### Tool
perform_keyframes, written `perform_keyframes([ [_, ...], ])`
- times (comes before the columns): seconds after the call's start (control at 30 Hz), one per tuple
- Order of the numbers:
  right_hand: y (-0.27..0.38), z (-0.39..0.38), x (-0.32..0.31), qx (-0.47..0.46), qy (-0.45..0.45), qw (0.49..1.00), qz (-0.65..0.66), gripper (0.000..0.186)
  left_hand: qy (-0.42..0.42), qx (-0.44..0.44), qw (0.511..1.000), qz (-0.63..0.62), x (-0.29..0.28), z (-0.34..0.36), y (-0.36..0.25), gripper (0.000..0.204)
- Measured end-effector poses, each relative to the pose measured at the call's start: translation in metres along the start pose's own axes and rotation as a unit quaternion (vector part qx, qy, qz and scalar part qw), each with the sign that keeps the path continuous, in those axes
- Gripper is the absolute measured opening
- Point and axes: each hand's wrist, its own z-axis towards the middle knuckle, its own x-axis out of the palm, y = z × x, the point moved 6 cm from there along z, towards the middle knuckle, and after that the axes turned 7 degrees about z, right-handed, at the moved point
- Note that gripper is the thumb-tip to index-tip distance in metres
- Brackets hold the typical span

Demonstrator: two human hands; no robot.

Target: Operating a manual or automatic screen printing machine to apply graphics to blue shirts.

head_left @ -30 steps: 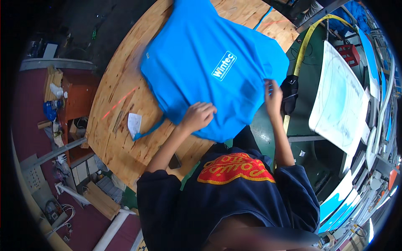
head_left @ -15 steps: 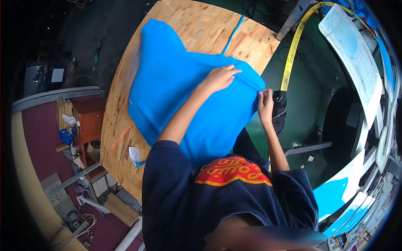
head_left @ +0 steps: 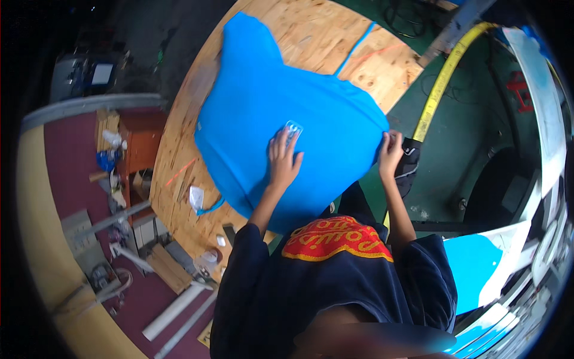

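A bright blue shirt [head_left: 269,102] lies spread on a round plywood table [head_left: 323,36]. My left hand [head_left: 283,157] lies flat on the middle of the shirt, fingers apart, next to a small white patch on the cloth [head_left: 293,127]. At the table's right edge my right hand [head_left: 390,151] pinches the shirt's right side. A thin blue cord [head_left: 354,49] runs from the shirt across the wood.
A small white bag [head_left: 196,197] with a blue cord lies on the table at the left. A yellow strap [head_left: 439,90] crosses the green floor on the right. White and blue panels [head_left: 478,263] stand at right. Wooden shelves and clutter [head_left: 113,155] sit on the left.
My left hand has slid from the shirt's right part back to its middle and now lies flat. The right hand stays at the shirt's right edge. The view has shifted.
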Motion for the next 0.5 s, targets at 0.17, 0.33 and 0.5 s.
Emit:
perform_keyframes([
  [0.17,0.005,-0.006,-0.006,-0.054,-0.033,0.998,-0.007,0.015,-0.031,-0.221,0.963,0.154,-0.043,-0.172,0.114,0.044],
  [0.33,0.01,0.008,0.007,-0.101,-0.029,0.994,-0.034,0.014,-0.204,-0.373,0.905,0.028,-0.067,-0.285,0.168,0.026],
  [0.5,0.04,0.046,0.07,-0.096,0.117,0.939,-0.31,0.032,-0.239,-0.437,0.864,-0.075,-0.059,-0.284,0.179,0.02],
])
